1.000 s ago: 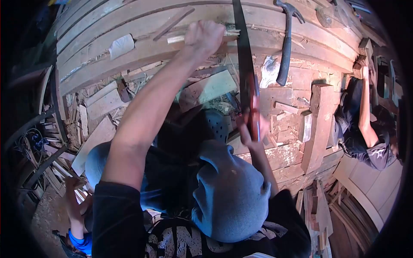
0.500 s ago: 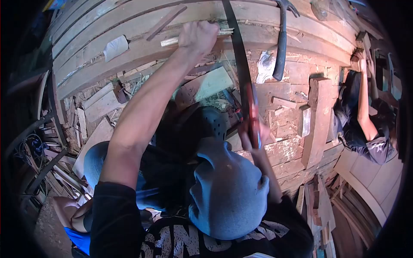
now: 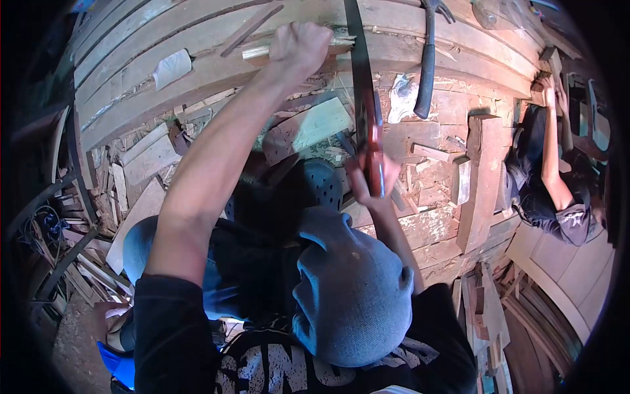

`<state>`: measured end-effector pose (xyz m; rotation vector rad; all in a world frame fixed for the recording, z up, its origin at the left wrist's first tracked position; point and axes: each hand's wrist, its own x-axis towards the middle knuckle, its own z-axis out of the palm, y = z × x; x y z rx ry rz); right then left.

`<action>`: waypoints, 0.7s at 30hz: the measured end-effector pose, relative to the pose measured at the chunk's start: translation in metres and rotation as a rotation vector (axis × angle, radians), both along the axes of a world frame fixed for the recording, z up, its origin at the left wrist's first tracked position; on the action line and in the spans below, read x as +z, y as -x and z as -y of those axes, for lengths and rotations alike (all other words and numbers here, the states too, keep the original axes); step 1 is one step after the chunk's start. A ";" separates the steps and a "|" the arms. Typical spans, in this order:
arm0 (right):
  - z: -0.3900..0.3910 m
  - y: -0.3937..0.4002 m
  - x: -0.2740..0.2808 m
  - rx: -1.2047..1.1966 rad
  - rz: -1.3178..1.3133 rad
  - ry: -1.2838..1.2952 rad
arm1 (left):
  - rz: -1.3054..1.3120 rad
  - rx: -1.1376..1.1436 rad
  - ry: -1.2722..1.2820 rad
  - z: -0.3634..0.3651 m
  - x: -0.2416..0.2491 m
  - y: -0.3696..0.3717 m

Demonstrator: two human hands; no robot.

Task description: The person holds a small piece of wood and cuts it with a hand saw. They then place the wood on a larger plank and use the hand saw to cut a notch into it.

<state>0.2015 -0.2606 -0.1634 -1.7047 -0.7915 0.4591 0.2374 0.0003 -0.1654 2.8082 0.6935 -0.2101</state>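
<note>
Near the top of the head view, my left hand point(image 3: 300, 47) is closed in a fist around a thin, pale wood strip point(image 3: 257, 52). The strip lies across the wooden planks point(image 3: 216, 82), sticking out on both sides of the fist. My right hand point(image 3: 388, 176), lower and nearer the middle, wraps around the red handle of a handsaw point(image 3: 361, 69). The saw's long dark blade points up and away, crossing right at the strip's right end. Beside the blade's right side rests a claw hammer point(image 3: 427, 75) with a dark handle.
Wood offcuts point(image 3: 308, 131) and shavings litter the floor below the planks. A thick wooden beam point(image 3: 480, 184) stands on the right, and a crumpled white scrap point(image 3: 403, 98) is near the hammer. At far right is another person's arm point(image 3: 553, 151).
My right hand has pulled the saw back toward me, so its handle is lower and slightly left. My left hand stays closed on the wood strip.
</note>
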 end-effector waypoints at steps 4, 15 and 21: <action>0.037 0.011 0.017 0.031 -0.017 -0.023 | -0.002 0.074 0.044 0.001 0.001 0.002; 0.043 0.008 0.035 0.033 0.071 0.118 | 0.037 0.013 -0.058 -0.004 0.000 -0.001; 0.045 0.006 0.025 0.051 0.035 0.112 | 0.069 -0.012 -0.069 -0.005 -0.010 -0.002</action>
